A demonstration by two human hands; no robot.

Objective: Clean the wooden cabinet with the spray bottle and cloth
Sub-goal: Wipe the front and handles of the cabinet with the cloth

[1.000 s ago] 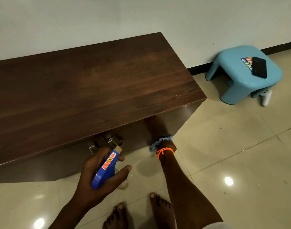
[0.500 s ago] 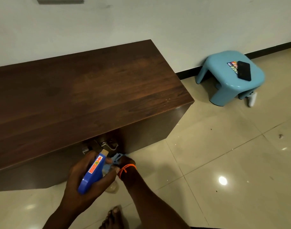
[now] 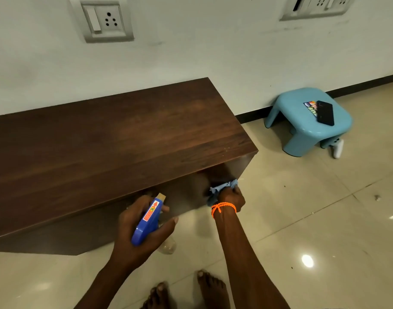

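Low against the far wall stands the wooden cabinet (image 3: pixel 115 139). At its near right front corner the right hand (image 3: pixel 230 197) is closed around a blue cloth (image 3: pixel 222 189), seemingly pressed to the panel. Just left, the left hand (image 3: pixel 142 226) grips the spray bottle (image 3: pixel 147 221), fingers wrapped about its blue head, nozzle toward the front.

Spray bottle (image 3: pixel 149 216) body mostly hidden by left hand (image 3: pixel 137 228); cabinet (image 3: pixel 102 148) cut off left.
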